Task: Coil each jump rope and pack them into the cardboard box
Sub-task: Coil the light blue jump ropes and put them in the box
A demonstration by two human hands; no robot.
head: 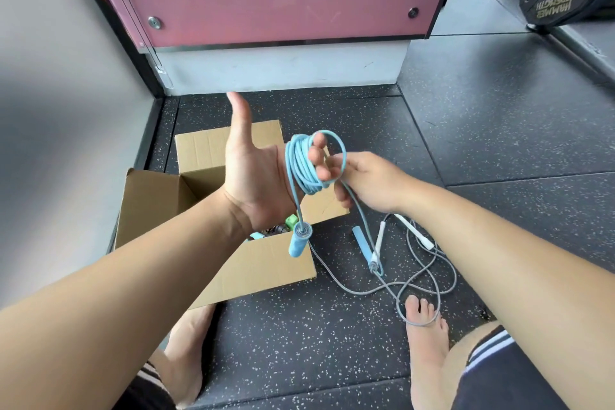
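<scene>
Head view: the light-blue plastic-cord jump rope (301, 163) is wound in several turns round the fingers of the left hand (256, 176), which is held palm-up above the open brown cardboard box (156, 196). That hand is spread, thumb raised, gripping nothing and serving as a spool. The right hand (369, 183), just to the right of the box, pinches the free cord between thumb and fingers and holds one fresh loop up beside the coil. The step in hand looks like winding. To do it well, each turn should be laid flat beside the others at the same size, under light, even tension, while the right hand lets the cord slide through. The left fingers should stay apart so the bundle can be slipped off later without collapsing. The coil is an elongated oval whose long axis runs roughly upright across the fingers. One blue foam handle (299, 241) dangles from it over the near wall of the box, pointing downward and tilted slightly left. The cord's other end runs down to a second blue handle (362, 243) lying on the speckled dark rubber floor (499, 143) right of the box, angled towards the camera. Beside it a grey jump rope (416, 280) with white handles sprawls uncoiled, one loop around the toes of a bare foot (427, 343).
</scene>
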